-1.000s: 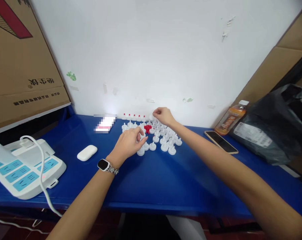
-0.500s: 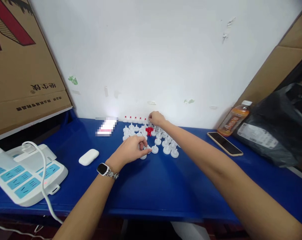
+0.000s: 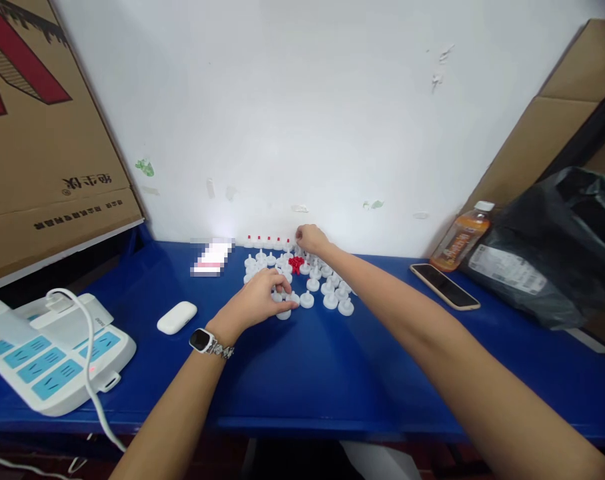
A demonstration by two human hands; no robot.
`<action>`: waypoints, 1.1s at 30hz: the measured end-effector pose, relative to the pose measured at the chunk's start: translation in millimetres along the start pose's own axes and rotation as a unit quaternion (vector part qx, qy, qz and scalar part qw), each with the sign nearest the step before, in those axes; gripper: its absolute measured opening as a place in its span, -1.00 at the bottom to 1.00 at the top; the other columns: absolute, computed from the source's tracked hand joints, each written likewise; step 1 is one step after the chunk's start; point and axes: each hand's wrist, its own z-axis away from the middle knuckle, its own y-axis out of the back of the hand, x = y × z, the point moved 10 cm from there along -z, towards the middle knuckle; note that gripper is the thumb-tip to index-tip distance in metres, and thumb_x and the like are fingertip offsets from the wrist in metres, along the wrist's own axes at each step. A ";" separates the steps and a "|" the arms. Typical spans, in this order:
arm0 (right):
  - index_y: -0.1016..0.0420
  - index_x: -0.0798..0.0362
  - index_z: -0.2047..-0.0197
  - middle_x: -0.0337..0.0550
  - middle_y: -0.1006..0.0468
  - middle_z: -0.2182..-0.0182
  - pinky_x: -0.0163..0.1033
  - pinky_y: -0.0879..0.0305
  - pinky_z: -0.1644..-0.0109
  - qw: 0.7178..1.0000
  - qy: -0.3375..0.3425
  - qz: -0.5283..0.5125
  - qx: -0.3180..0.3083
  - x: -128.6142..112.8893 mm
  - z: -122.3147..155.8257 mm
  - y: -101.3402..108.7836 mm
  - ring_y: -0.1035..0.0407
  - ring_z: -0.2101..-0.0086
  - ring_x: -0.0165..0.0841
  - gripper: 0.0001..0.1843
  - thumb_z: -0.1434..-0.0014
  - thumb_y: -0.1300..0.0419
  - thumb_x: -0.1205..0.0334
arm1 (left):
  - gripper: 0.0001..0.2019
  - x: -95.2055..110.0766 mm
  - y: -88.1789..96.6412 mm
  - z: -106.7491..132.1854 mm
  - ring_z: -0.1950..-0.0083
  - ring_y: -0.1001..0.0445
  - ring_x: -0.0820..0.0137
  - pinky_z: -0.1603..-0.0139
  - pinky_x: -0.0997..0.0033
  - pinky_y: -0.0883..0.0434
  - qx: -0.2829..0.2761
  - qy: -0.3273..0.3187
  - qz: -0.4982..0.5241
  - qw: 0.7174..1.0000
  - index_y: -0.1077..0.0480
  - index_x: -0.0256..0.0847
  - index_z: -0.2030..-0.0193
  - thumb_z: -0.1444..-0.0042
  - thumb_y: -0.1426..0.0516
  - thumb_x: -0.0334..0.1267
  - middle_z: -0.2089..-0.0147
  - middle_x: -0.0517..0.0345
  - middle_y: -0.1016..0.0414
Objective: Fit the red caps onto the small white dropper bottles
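A cluster of white plastic nozzle caps [image 3: 345, 307], round with upright spouts, stands on the blue table, around a small heap of red tips [image 3: 296, 264]. Along the wall runs a row of white caps with red tips [image 3: 269, 242]. My left hand [image 3: 262, 295], with a watch at the wrist, is at the cluster's near left. Its thumb and fingers close around the spout of a white nozzle cap [image 3: 283, 315]. At the right end of the row is my right hand [image 3: 311, 239], fingertips pinched together; what they hold is hidden.
On the left lie a power strip [image 3: 57, 353] with a white cable and a white case [image 3: 177, 317]. A phone [image 3: 445, 287], an orange drink bottle [image 3: 461, 239] and a black plastic bag [image 3: 537, 253] are at the right. Cardboard boxes [image 3: 47, 167] flank both sides; the wall [image 3: 302, 120] closes the back.
My left thumb and fingers have closed on a nozzle cap they were just above. My right hand stays by the end of the row. The whole view has shifted slightly.
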 end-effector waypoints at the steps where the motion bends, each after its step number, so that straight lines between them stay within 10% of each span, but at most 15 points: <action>1: -0.61 0.10 0.15 0.03 -0.64 0.16 -0.26 -0.34 0.03 1.000 0.002 -0.007 0.006 -0.7 -0.2 0.2 -0.51 0.14 -0.23 -0.70 -0.03 -0.20 0.46 | -0.66 -1.0 3.0 1.1 0.15 -0.41 0.28 0.15 0.31 -0.33 0.005 0.003 -0.006 1.000 -0.52 -0.14 0.27 0.02 -0.31 0.08 0.20 0.10 -0.44; 12: -0.56 0.17 0.17 -0.09 -0.65 0.22 -0.36 -0.35 0.10 0.988 0.031 -0.135 0.067 -1.0 25.2 25.1 -0.50 0.23 -0.39 -0.78 -0.10 -0.18 0.40 | -0.80 -4.6 5.2 3.5 0.14 -0.41 0.27 0.09 0.27 -0.33 -0.033 0.009 0.015 0.999 -0.61 -0.09 0.34 -0.07 -0.27 -0.03 0.25 0.11 -0.40; 22: -0.52 0.05 0.32 -0.22 -0.57 0.42 -0.29 -0.28 0.26 0.936 0.099 -0.320 0.105 -35.8 149.5 62.8 -0.39 0.39 -0.38 -0.82 -0.21 -0.13 0.19 | -0.72 8.6 18.6 0.4 0.09 -0.43 0.31 0.08 0.30 -0.36 0.059 -0.043 0.047 0.996 -0.50 -0.17 0.29 -0.21 -0.17 0.02 0.14 0.08 -0.45; 33: -0.60 0.01 0.28 -0.15 -0.61 0.29 -0.15 -0.17 0.01 0.989 0.065 -0.113 0.075 -24.8 154.3 42.6 -0.39 0.17 -0.23 -0.86 -0.16 -0.19 0.28 | -0.72 1.2 7.4 0.0 0.25 -0.50 0.40 0.25 0.40 -0.40 0.077 0.028 0.224 0.971 -0.18 -0.14 0.18 -0.35 0.04 0.04 0.14 0.08 -0.56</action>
